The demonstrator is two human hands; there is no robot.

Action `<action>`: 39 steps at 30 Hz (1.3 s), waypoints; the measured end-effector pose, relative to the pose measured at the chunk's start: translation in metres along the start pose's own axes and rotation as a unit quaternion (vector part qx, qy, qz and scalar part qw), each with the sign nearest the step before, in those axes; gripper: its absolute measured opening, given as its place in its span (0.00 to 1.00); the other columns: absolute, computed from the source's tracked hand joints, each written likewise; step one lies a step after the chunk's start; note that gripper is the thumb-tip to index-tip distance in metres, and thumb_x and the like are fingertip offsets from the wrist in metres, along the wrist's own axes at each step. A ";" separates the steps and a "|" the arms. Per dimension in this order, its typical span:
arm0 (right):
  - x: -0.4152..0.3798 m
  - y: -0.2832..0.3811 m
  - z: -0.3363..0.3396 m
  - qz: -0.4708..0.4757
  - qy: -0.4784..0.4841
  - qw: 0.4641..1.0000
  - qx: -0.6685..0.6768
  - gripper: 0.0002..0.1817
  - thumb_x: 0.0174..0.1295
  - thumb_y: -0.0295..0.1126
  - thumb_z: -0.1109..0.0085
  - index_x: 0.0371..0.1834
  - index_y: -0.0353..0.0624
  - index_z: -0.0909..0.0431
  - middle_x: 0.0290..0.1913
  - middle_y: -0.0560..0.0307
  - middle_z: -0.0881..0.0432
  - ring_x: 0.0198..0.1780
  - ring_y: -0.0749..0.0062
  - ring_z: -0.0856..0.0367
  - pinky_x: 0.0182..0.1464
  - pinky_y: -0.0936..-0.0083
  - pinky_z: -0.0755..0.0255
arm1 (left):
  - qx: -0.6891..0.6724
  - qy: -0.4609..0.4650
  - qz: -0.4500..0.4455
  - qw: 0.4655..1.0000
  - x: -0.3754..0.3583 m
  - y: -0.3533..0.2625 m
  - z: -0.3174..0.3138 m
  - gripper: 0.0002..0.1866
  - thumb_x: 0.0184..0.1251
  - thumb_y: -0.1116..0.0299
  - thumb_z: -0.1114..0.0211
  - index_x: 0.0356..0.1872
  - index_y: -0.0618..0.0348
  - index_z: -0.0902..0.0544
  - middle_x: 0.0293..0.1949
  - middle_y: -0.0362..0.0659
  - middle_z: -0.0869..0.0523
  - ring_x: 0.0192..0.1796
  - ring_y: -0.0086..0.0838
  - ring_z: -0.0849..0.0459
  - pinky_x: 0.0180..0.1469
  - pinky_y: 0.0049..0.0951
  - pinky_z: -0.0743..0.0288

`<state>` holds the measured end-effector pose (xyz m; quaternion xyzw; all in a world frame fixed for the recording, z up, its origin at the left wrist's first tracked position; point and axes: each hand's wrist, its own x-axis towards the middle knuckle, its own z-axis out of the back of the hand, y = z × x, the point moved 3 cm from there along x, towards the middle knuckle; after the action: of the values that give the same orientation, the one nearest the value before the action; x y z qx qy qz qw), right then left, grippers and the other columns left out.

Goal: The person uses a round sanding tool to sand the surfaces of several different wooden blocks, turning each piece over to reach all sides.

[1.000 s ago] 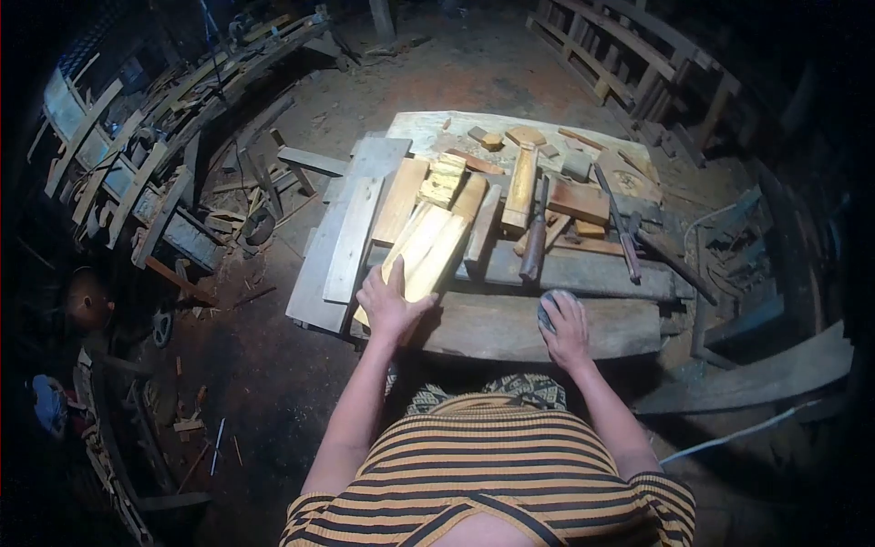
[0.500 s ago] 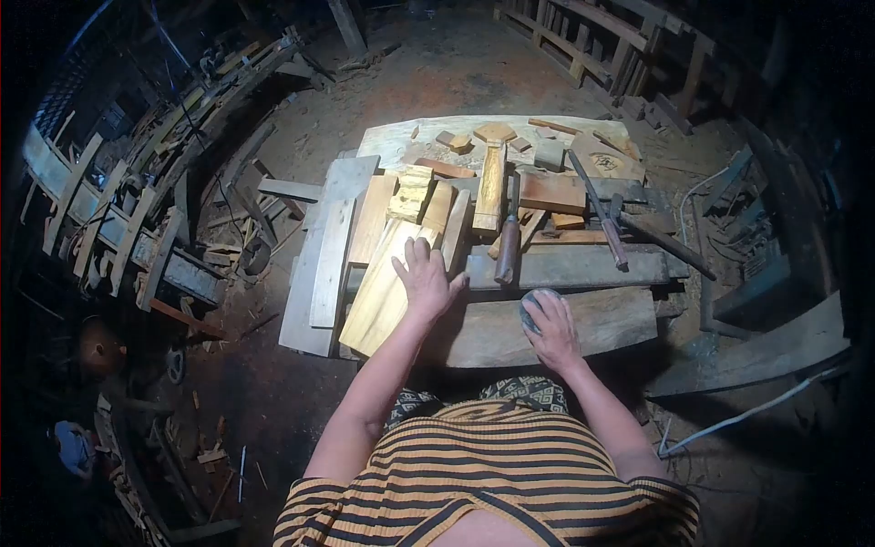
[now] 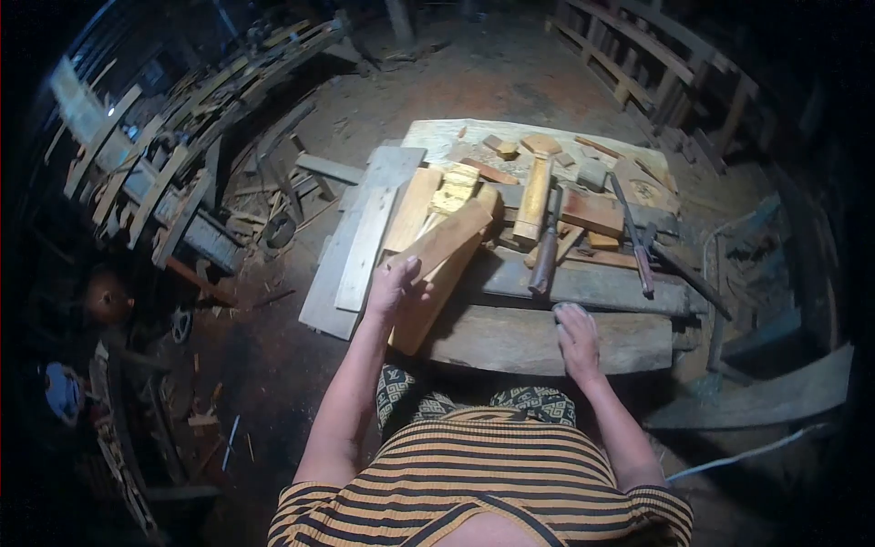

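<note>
My left hand (image 3: 394,287) is closed around the near end of a short brown wooden board (image 3: 448,239), which slants away over a longer plank (image 3: 424,314). Beyond its far end lies a rough yellow block (image 3: 454,190). On the right, my right hand (image 3: 578,342) rests over the curved front plank (image 3: 492,339), fingers curled over a small dark round object (image 3: 561,308) that is mostly hidden. A chisel-like tool with a thick handle (image 3: 543,264) lies between the hands, beside an upright-grained yellow wood piece (image 3: 533,201).
A hammer-like tool (image 3: 643,264) and a dark bar (image 3: 693,278) lie at the bench's right. Pale boards (image 3: 365,251) lie on the left. Wooden racks (image 3: 173,205) stand far left, railings (image 3: 629,55) at the back right. Part of another person (image 3: 64,392) shows at lower left.
The view has shifted. My left hand, earlier spread on the pale yellow plank, now grips the short brown board. My right hand remains over the front plank, its round object now less visible.
</note>
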<state>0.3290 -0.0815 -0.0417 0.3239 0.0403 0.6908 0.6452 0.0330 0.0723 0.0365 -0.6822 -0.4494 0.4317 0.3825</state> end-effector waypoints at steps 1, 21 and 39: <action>0.009 0.003 0.002 -0.044 -0.028 0.994 0.096 0.18 0.59 0.30 0.44 0.54 0.43 0.24 0.57 0.48 0.25 0.61 0.56 0.30 0.64 0.60 0.40 | -0.018 0.046 0.005 0.999 0.004 0.011 0.022 0.16 0.63 0.63 0.39 0.48 0.56 0.28 0.32 0.40 0.22 0.24 0.27 0.19 0.22 0.25 0.22; 0.158 0.162 -0.089 0.333 0.052 0.932 0.136 0.22 0.51 0.31 0.43 0.53 0.41 0.27 0.57 0.49 0.26 0.61 0.54 0.30 0.63 0.60 0.39 | 0.220 -0.061 -0.197 0.953 -0.011 0.050 0.058 0.39 0.39 0.62 0.22 0.55 0.59 0.32 0.49 0.46 0.25 0.52 0.32 0.25 0.56 0.32 0.31; 0.201 0.115 -0.105 0.221 -0.008 0.970 0.106 0.19 0.62 0.38 0.51 0.54 0.44 0.25 0.56 0.46 0.26 0.60 0.54 0.31 0.62 0.59 0.42 | 0.269 -0.081 -0.226 0.933 -0.025 0.044 0.044 0.39 0.39 0.66 0.23 0.55 0.64 0.33 0.48 0.47 0.23 0.52 0.30 0.24 0.57 0.30 0.31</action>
<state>0.1853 0.1220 0.0092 0.3969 0.0353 0.8052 0.4391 -0.0008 0.0412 -0.0125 -0.3969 -0.4877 0.4924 0.6018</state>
